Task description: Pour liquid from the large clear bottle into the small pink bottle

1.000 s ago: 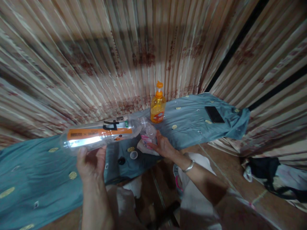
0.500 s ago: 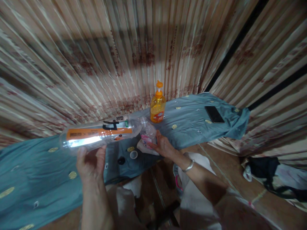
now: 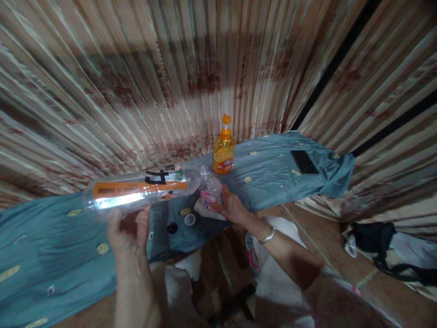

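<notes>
My left hand is closed round the underside of a large clear plastic bottle with an orange and silver label. That bottle lies nearly level in the air, its neck pointing right. Its mouth is at the mouth of a small clear bottle with a pink label; whether the two touch I cannot tell. My right hand grips the small bottle, which stands slightly tilted over a whitish cloth or tissue. A black cap and a small white cap lie on the cloth-covered surface below.
An orange pump bottle stands behind the small bottle. A black phone lies farther right on the blue-green cloth. Pleated curtains hang behind. Dark and light fabric lies on the floor at right.
Both hands and bottles hold almost the same pose. The view has shifted very slightly, and nothing has been let go.
</notes>
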Tool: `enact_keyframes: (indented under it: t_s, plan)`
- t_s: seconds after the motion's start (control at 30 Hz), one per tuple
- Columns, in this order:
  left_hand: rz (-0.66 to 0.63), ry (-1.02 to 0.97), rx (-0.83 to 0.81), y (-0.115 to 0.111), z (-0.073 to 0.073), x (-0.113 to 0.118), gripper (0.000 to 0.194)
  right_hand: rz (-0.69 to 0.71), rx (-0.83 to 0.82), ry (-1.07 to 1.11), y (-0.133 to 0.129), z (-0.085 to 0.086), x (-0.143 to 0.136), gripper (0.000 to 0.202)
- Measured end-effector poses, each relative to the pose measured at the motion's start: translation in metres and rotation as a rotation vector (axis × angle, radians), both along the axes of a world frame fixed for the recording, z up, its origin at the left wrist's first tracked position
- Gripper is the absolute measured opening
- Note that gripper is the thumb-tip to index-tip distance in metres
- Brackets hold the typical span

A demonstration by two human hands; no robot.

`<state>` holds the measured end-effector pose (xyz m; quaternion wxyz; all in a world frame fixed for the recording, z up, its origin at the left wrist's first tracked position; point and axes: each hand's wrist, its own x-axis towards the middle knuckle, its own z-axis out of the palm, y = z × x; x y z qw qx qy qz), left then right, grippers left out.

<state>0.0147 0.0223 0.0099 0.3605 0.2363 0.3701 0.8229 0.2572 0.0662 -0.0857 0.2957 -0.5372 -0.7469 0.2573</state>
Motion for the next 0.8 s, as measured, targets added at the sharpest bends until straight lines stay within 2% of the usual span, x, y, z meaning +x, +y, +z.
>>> enact_keyframes:
  t_s: [0.47, 0.63, 0.8]
  plan:
    - [-0.003, -0.012, -0.001, 0.000, 0.002, 0.002, 0.067, -0.002, -0.062, -0.020, -0.002, 0.007, -0.001, 0.053]
    - [0.002, 0.002, 0.003, -0.001, 0.000, -0.001, 0.061, -0.003, -0.069, -0.040, -0.002, 0.010, 0.000, 0.052]
    - [-0.049, 0.045, -0.012, -0.002, -0.002, -0.003, 0.052, -0.004, -0.057, -0.037, -0.002, 0.008, -0.001, 0.053]
